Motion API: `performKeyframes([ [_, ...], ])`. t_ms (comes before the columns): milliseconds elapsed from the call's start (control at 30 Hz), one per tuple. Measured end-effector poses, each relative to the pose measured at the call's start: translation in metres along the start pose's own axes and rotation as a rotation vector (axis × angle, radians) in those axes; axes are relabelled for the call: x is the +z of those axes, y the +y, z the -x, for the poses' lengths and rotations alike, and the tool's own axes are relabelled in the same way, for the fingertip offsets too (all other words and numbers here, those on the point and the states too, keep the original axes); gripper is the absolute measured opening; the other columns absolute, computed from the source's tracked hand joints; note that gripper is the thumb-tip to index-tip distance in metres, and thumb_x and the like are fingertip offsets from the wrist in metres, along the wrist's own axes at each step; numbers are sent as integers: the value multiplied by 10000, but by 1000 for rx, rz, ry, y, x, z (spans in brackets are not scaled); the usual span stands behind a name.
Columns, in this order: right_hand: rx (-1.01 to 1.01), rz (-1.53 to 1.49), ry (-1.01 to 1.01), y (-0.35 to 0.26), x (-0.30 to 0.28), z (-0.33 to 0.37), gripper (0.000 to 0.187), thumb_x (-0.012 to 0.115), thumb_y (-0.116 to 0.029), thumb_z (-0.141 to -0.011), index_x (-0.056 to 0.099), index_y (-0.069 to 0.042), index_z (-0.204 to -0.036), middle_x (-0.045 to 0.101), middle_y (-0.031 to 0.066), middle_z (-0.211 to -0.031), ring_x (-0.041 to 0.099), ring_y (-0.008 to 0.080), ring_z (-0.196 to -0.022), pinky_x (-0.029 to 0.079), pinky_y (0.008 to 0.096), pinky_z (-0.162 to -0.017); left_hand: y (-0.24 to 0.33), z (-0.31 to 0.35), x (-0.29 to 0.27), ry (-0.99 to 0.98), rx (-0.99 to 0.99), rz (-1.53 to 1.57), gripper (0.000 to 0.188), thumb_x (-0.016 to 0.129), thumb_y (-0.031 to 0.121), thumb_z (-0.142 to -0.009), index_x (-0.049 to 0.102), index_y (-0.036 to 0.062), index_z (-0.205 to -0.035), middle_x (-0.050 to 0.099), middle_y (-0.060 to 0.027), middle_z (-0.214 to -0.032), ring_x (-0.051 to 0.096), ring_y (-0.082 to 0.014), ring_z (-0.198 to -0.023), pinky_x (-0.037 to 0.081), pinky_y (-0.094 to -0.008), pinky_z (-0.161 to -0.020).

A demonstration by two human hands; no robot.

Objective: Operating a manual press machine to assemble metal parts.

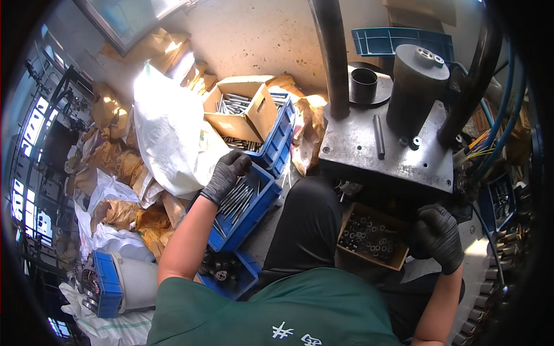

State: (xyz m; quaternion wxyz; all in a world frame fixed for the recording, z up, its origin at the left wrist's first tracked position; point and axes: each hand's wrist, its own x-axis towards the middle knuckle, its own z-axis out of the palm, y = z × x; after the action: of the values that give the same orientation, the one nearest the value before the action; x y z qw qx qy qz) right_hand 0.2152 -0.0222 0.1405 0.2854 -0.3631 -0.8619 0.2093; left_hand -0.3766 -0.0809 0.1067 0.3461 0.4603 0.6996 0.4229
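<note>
My left hand (228,174), in a dark grey glove, is over the far end of a blue bin (262,203) of long metal rods (235,202). Its fingers are curled in; anything inside them is hidden. My right hand (441,237), gloved the same way, is beside the right edge of an open cardboard box (399,258) that holds many small metal rings or nuts (369,237). Those fingers are also bent inward, and I cannot make out what they hold. Ahead, a metal pin (378,136) lies on the steel machine plate (352,138).
A grey cylinder (412,95) and a dark round cup (364,86) stand on the plate between two thick posts (332,57). Left are a cardboard box of rods (231,124), a white sack (167,132) and a blue bin of dark parts (245,277). Blue hoses (509,118) hang right.
</note>
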Motion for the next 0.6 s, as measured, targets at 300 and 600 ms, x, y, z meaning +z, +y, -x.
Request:
performKeyframes([
  [300,-94,103,-319,25,21,13,299,846,-119,-727,711,-26,-977,673,165,-998,699,374,-936,588,462,-777,-269,51,-99,-61,-523,-795,435,804,409,-920,787,43,-1155,793,-198,-1106,757,-332,-1041,571,-438,-968],
  [600,513,-295,-568,48,28,26,179,750,-163,-925,750,4,-992,727,161,-912,772,273,-854,618,383,-744,-375,34,-56,-253,-570,-930,532,856,390,-792,796,67,-1210,755,-238,-1270,723,-402,-1200,558,-469,-1073],
])
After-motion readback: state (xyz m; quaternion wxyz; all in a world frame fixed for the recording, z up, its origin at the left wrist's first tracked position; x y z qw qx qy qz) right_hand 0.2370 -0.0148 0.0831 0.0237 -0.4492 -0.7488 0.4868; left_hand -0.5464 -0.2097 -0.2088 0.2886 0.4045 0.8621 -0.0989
